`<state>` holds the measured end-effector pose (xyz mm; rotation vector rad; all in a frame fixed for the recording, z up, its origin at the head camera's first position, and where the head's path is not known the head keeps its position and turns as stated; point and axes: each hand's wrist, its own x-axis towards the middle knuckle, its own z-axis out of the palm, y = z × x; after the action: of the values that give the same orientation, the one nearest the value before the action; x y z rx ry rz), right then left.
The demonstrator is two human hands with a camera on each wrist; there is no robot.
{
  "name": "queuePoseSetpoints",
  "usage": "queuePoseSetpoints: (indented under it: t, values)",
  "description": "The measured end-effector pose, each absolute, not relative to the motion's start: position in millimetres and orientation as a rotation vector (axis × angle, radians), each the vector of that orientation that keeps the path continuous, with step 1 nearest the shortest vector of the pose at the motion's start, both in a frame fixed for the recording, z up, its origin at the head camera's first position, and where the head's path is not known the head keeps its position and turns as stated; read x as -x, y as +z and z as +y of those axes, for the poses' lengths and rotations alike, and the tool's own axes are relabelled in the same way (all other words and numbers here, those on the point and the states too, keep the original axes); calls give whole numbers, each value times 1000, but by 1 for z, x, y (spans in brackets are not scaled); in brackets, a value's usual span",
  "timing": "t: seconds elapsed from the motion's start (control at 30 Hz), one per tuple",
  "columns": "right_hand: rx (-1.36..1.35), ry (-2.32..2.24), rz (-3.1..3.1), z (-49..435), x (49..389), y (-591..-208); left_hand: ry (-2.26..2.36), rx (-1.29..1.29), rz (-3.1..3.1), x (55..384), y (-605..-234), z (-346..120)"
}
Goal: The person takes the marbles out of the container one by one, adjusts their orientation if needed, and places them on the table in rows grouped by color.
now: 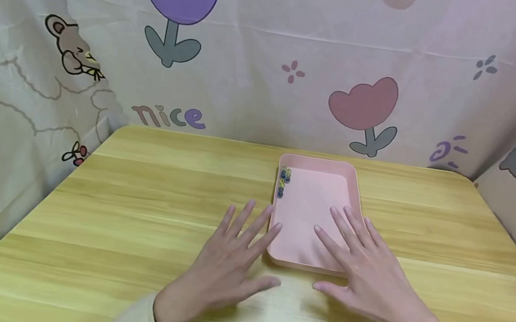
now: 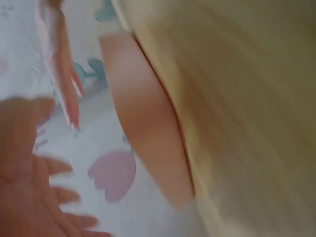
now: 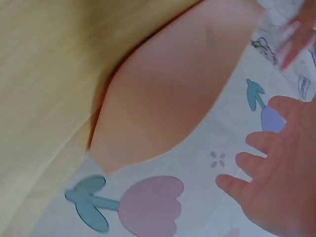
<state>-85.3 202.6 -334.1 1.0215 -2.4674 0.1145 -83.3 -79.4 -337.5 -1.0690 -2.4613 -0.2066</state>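
A shallow pink tray (image 1: 314, 215) sits on the wooden table, its long side running away from me. Several small glassy beads (image 1: 282, 182), blue and yellow, cluster along its far left inner wall. My left hand (image 1: 229, 261) hovers by the tray's near left corner, fingers spread and nothing in its grasp. Over the near right side of the tray is my right hand (image 1: 371, 275), also spread and holding nothing; it hides part of the right rim. Both wrist views show the tray's outer wall (image 2: 148, 118) with the hands above table height.
The light wooden table (image 1: 138, 206) extends to both sides of the tray. A printed cloth (image 1: 265, 93) with flowers and cartoon figures hangs behind the table's far edge and along its sides.
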Motion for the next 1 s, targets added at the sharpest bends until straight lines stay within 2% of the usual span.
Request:
queuePoseSetpoints:
  t: [0.17,0.3,0.57,0.73,0.87,1.0]
  values:
    - [-1004,266,-2568,204,87,-326,-925,817,-2815,81,-327,-64]
    - [-894,459,-2726,206,97,-320,-1491,552,-2844,100,-325,-58]
    - [-802,835,-2892,208,139,-299,-2181,159,-2671,134,-345,-52]
    - [-815,1002,-2957,194,168,-286,-2362,34,-2592,143,-350,-48]
    - [-816,1050,-3037,177,195,-281,-2377,38,-2577,145,-354,-50]
    - [-702,1218,-3141,163,216,-281,-2386,69,-2568,144,-354,-52]
